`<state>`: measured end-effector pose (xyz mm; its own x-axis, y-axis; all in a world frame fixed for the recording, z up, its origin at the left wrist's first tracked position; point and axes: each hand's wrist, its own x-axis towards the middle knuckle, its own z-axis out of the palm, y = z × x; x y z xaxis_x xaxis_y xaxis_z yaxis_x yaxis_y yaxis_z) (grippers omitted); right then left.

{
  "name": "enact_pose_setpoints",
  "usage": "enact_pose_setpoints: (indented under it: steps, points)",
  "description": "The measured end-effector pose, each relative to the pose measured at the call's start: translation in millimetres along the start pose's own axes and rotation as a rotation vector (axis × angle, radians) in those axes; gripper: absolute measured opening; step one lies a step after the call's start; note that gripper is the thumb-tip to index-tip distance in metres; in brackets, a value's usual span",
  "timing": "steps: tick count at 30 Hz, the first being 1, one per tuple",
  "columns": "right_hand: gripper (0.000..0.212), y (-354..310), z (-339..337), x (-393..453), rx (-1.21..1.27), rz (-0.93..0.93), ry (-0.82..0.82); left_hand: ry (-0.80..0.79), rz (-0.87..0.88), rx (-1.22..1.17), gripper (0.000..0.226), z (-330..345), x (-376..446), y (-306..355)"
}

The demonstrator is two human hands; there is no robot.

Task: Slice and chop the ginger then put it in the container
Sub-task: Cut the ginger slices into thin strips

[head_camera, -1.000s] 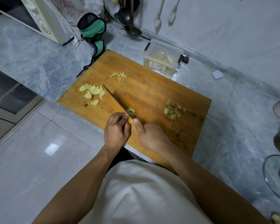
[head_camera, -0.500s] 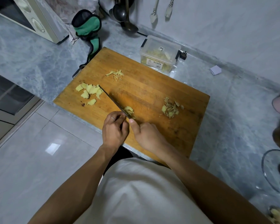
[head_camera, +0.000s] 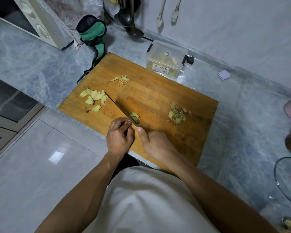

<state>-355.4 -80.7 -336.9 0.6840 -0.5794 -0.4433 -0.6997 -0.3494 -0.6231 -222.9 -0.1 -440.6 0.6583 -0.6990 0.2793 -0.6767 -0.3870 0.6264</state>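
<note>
A wooden cutting board (head_camera: 158, 91) lies on the grey marble counter. My right hand (head_camera: 156, 145) grips the hidden handle of a knife (head_camera: 118, 106), thumb stretched toward the blade. My left hand (head_camera: 118, 138) sits left of the blade with curled fingers holding down ginger that is mostly hidden. Freshly cut ginger strips (head_camera: 134, 117) lie just right of the blade. Ginger slices (head_camera: 93, 97) are at the board's left, thin shreds (head_camera: 121, 80) at the back, a chopped pile (head_camera: 177, 114) at the right. A clear plastic container (head_camera: 166, 58) holding ginger stands behind the board.
A microwave (head_camera: 37, 22) stands at the back left, a green oven mitt (head_camera: 92, 34) beside it. Ladles (head_camera: 133, 22) hang on the wall. A glass lid (head_camera: 287, 179) and dark dishes sit at the right edge. A small paper (head_camera: 223, 74) lies near the wall.
Both hands and the knife stay at the same spot near the board's front edge. The view has only shifted slightly.
</note>
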Motion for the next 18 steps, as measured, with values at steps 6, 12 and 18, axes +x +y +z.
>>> enact_pose_setpoints:
  steps: [6,12,18]
  points:
    - [0.069,-0.9,0.4,2.8,0.004,0.034,-0.027,0.022,-0.063,-0.040,0.018,-1.2,1.1,4.0]
    - [0.070,-1.3,2.5,3.2,-0.032,0.055,-0.021,0.006,-0.088,-0.028,0.019,0.6,1.8,3.9]
    - [0.070,0.7,-6.1,0.7,0.012,0.029,-0.031,0.006,-0.106,-0.043,0.020,0.0,0.8,4.8]
